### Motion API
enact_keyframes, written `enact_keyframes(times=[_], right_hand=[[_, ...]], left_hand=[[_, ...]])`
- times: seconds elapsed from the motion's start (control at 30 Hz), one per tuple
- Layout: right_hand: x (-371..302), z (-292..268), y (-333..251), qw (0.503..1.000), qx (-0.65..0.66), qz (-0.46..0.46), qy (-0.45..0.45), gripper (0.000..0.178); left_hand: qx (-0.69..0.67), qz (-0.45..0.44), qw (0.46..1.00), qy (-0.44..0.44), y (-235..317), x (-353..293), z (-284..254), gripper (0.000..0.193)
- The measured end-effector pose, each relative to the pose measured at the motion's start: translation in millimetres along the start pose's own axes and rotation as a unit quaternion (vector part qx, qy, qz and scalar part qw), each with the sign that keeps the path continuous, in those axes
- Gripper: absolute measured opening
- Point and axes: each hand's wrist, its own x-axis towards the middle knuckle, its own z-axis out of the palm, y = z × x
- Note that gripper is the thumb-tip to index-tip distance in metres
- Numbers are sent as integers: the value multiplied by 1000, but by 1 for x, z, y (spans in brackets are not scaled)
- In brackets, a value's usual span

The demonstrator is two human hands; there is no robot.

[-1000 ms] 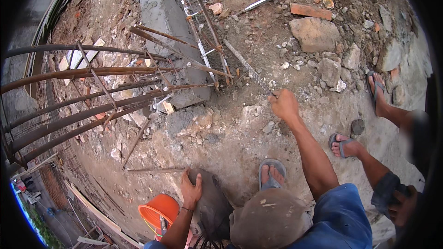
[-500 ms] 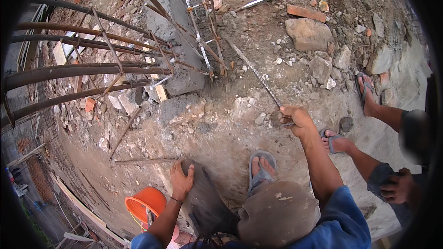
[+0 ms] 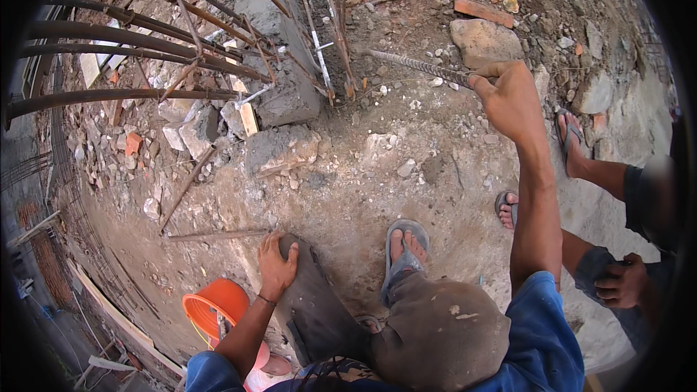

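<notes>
My right hand is stretched forward and closed around the near end of a ribbed steel rod. The rod runs left from my fist towards the foot of a thin rebar cage and is raised off the rubble. My left hand rests flat on my bent left knee in dark trousers, holding nothing. My sandalled foot stands on bare dirt between the two arms.
Thick rusty bars jut out from the left beside a grey concrete beam. Broken concrete, bricks and stones lie around. An orange bucket sits by my left elbow. Another person's sandalled feet and hand are at the right.
My right hand went down to the rod lying on the ground, closed on its end and has drawn it up and to the right. My left hand stayed on the knee.
</notes>
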Motion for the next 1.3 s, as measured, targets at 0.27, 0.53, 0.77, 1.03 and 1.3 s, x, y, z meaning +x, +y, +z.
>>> enact_keyframes(times=[0.27,0.53,0.77,1.03,1.3], right_hand=[[-41,-112,-39,993,104,45,18,18],[-1,53,-2,990,-134,9,41,11],[-127,153,49,980,140,136,-19,31],[-164,157,48,741,549,386,-28,25],[-177,-31,23,999,14,42,11,25]], left_hand=[[2,-4,1000,1,-1,1,-4,45],[4,-12,999,-40,12,11,10,48],[62,26,997,-25,16,13,1,47],[-626,-149,728,-238,231,153,69,69],[-868,-265,364,-209,410,151,59,28]])
